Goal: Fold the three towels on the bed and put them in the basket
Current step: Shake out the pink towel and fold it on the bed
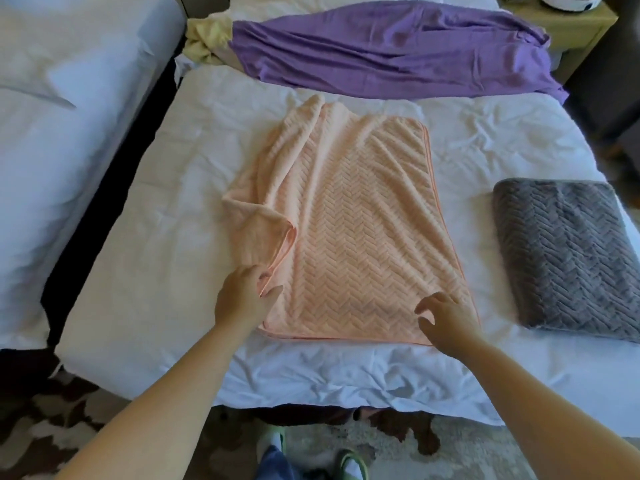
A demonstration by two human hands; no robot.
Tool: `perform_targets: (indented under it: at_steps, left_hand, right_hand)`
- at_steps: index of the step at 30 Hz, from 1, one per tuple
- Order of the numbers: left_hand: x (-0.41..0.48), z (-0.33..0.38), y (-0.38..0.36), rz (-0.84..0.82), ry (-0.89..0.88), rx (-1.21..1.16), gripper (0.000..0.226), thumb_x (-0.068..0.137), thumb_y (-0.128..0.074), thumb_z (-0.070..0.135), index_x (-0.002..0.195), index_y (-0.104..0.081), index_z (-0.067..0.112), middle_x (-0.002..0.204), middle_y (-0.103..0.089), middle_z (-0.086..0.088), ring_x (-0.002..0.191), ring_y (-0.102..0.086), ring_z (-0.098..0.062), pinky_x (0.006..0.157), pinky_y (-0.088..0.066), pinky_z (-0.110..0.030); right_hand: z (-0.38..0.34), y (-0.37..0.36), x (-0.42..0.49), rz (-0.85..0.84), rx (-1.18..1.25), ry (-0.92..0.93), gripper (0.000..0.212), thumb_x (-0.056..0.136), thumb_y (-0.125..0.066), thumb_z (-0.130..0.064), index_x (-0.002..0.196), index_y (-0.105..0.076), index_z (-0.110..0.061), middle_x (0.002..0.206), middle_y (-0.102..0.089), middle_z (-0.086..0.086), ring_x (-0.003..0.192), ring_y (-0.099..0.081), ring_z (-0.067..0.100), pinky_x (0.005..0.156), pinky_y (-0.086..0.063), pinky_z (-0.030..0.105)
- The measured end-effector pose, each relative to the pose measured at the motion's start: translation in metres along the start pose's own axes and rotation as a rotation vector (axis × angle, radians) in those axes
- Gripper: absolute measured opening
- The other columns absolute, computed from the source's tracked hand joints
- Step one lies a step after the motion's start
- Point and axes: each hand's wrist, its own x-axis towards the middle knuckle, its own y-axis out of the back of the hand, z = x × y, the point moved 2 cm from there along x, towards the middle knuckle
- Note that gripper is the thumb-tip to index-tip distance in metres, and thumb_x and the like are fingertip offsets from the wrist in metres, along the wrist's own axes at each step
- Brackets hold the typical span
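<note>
**Item:** peach towel [349, 230], chevron-textured. It lay lengthwise at the middle of the bed [156, 237], its left side rumpled and doubled over, its right hem straight.

**Hands:** The left hand [244, 299] pinched the turned-over hem at the near-left corner, fingers curled round it. The right hand [446, 323] hovered at the near-right corner, fingers spread and slightly bent, gripping nothing that I could see.

**Step, as I judged it:** flattening this towel for its fold. To do it well, draw the left flap out until both long edges run parallel. Then smooth the far creases and bring the corners together squarely.

**Item:** grey towel [568, 254], already folded, to the right of the peach one and well apart from it.

**Item:** purple towel [391, 53], unfolded, strewn across the far end. A yellow cloth [207, 36] was bunched at its left.

**Containers:** the basket was not in sight, so I could not tell what, if anything, it held.
</note>
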Motion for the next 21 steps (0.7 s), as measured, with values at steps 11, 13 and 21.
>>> perform_targets:
  at_steps: [11, 13, 21]
  left_hand:
    - [0.133, 0.018, -0.032, -0.225, -0.262, 0.076, 0.043, 0.093, -0.050, 0.018, 0.135, -0.047, 0.024, 0.157, -0.020, 0.006, 0.133, -0.041, -0.019, 0.098, -0.044, -0.040]
    - [0.150, 0.009, -0.032, -0.276, -0.275, 0.061, 0.023, 0.091, -0.055, 0.013, 0.114, -0.060, 0.015, 0.142, -0.045, 0.000, 0.122, -0.050, -0.022, 0.093, -0.044, -0.032]
    - [0.098, -0.132, 0.084, -0.107, -0.243, -0.316, 0.021, 0.081, -0.061, -0.008, 0.090, -0.069, 0.010, 0.093, -0.058, 0.004, 0.087, -0.058, -0.012, 0.078, -0.045, -0.013]
  right_hand:
    - [-0.106, -0.040, 0.047, 0.054, 0.318, 0.014, 0.030, 0.090, -0.055, -0.024, 0.120, -0.056, -0.022, 0.123, -0.054, -0.005, 0.113, -0.050, 0.015, 0.093, -0.044, 0.028]
    - [-0.125, -0.048, 0.053, 0.064, 0.278, 0.020, 0.036, 0.090, -0.056, -0.025, 0.126, -0.052, -0.023, 0.132, -0.050, -0.005, 0.123, -0.043, 0.016, 0.099, -0.040, 0.030]
    - [-0.211, -0.081, 0.064, -0.032, 0.184, 0.025, 0.047, 0.087, -0.059, -0.035, 0.133, -0.048, -0.033, 0.140, -0.040, -0.005, 0.133, -0.028, 0.022, 0.108, -0.030, 0.039]
